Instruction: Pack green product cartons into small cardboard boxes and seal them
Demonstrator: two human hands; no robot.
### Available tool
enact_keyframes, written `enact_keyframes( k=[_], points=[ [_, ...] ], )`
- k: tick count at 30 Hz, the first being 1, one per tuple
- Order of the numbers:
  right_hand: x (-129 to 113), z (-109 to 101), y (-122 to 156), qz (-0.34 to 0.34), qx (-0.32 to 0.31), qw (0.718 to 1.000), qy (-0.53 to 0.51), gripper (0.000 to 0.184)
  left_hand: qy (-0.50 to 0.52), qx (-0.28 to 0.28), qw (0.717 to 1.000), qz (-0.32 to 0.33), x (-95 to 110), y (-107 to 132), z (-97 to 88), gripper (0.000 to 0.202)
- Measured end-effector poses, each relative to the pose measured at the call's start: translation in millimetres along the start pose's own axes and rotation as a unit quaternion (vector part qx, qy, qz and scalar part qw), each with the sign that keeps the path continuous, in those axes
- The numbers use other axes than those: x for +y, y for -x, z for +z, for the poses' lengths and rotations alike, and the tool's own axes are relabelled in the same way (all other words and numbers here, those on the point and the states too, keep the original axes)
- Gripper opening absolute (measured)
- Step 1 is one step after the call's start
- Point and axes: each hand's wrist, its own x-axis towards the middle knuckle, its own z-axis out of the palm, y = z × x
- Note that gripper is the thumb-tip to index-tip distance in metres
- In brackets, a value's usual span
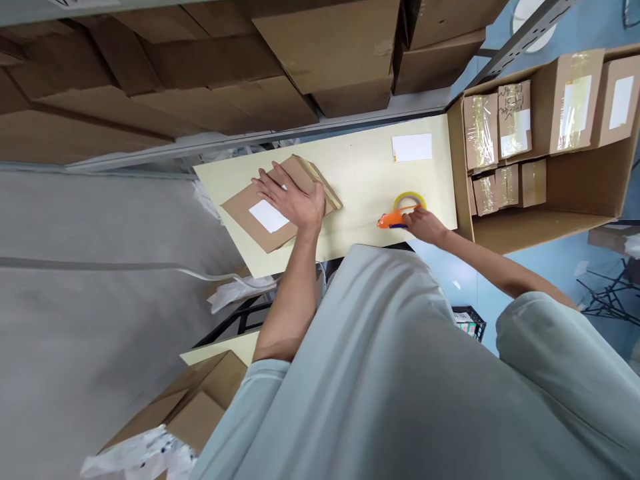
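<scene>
My left hand (293,195) lies flat with fingers spread on a brown cardboard box (260,212) that carries a white label (269,216), on a pale yellow table (360,173). My right hand (424,224) is closed around the handle of an orange tape dispenser (393,219) with a roll of clear tape (409,201), resting near the table's front edge to the right of the box.
A white label sheet (411,147) lies at the table's far right. A big open carton (550,213) with several small taped boxes stands right of the table. Stacked cartons (320,47) fill the shelf behind. More boxes (195,407) sit lower left.
</scene>
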Motion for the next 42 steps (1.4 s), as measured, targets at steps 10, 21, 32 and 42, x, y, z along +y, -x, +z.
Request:
enact_keyframes(
  k=[10, 21, 32, 42],
  points=[
    [-10.7, -27.3, -108.0, -0.032, 0.050, 0.997, 0.044, 0.052, -0.044, -0.091, 0.986, 0.133, -39.7, 1.6, -16.9, 0.112],
    [-101.0, 1.8, -82.6, -0.134, -0.017, 0.990, 0.049, 0.053, -0.036, -0.128, 0.950, 0.282, -74.1, 104.2, -6.6, 0.088],
    [-2.3, -7.6, -10.8, -0.053, -0.070, 0.991, 0.102, 0.045, -0.002, -0.143, 0.940, 0.311, -84.9, 108.7, 2.1, 0.095],
    [-6.6, -71.9, -101.3, -0.012, -0.006, 0.988, 0.154, 0.050, -0.017, -0.144, 0.944, 0.297, -77.3, 112.4, 2.6, 0.074]
  ],
)
